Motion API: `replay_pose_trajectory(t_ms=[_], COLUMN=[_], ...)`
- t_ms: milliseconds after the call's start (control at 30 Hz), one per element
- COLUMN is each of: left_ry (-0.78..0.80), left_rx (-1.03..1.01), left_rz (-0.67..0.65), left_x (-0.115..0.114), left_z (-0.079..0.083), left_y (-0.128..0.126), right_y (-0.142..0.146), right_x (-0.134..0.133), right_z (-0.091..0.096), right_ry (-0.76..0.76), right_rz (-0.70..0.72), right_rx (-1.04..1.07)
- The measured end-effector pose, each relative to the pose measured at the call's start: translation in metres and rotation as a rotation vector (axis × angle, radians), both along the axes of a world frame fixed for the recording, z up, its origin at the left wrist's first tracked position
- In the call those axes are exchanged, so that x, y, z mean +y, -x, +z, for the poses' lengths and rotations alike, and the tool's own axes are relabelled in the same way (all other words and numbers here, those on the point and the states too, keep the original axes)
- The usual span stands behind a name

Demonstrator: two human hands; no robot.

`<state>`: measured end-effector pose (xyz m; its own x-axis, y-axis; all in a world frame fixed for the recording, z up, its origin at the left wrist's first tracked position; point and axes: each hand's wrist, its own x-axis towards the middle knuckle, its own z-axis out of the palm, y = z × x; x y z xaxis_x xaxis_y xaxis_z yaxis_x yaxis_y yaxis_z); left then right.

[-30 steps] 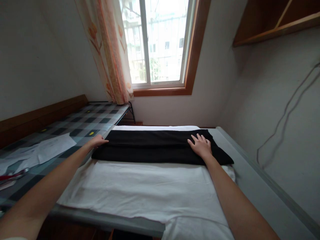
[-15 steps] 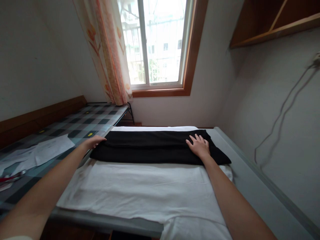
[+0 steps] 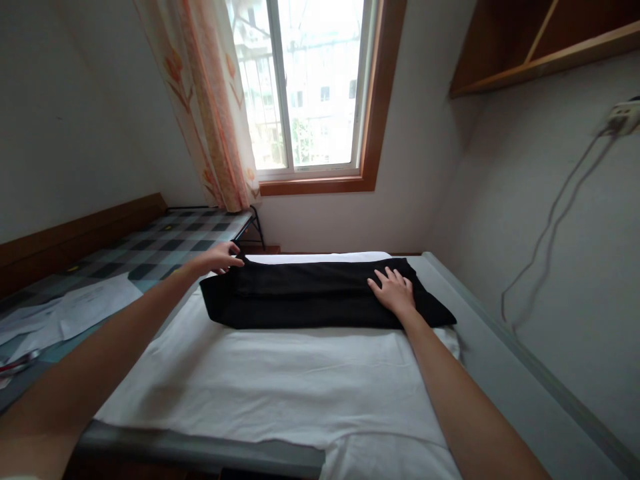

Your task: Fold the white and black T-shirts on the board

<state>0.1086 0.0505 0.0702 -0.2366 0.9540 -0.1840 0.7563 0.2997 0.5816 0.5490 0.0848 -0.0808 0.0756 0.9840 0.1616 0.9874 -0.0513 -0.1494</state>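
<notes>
A long folded black garment [image 3: 310, 293] lies across a white shirt [image 3: 280, 380], which is spread over a grey surface. My left hand [image 3: 223, 259] pinches the garment's far left corner between thumb and fingers. That left end is raised and bent up from the shirt. My right hand [image 3: 393, 289] rests flat on the right part of the black cloth, its fingers spread. Past my right hand, the garment's right end tapers to a point. Which kind of garment the black cloth is, I cannot tell.
Left of the shirt is a bed with a checked cover [image 3: 165, 243], carrying white papers [image 3: 75, 310]. A curtain [image 3: 210, 113] hangs beside the window [image 3: 310, 93]. A wooden shelf [image 3: 545, 50] juts from the right wall, above a dangling cable [image 3: 550, 213].
My left hand has moved up and to the right, lifting the left end of the black garment. My right hand stays on the cloth. The view has shifted slightly.
</notes>
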Motion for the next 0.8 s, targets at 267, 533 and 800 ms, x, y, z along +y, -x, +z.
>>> replay_pose_trajectory(t_ms=[267,533,800], left_ry=[0.035,-0.011,-0.061], left_rx=[0.22,0.647,0.675], left_rz=[-0.409,-0.313,-0.299], left_x=[-0.008,-0.006,-0.001], left_z=[-0.039,-0.07,-0.08], left_y=[-0.108,-0.101,-0.106], right_y=[-0.001,0.0,0.0], right_x=[-0.001,-0.003,-0.004], right_z=[0.001,0.003,0.004], right_ry=[0.01,-0.008,-0.001], right_rz=[0.005,0.002,0.004], right_rx=[-0.009,0.002,-0.002])
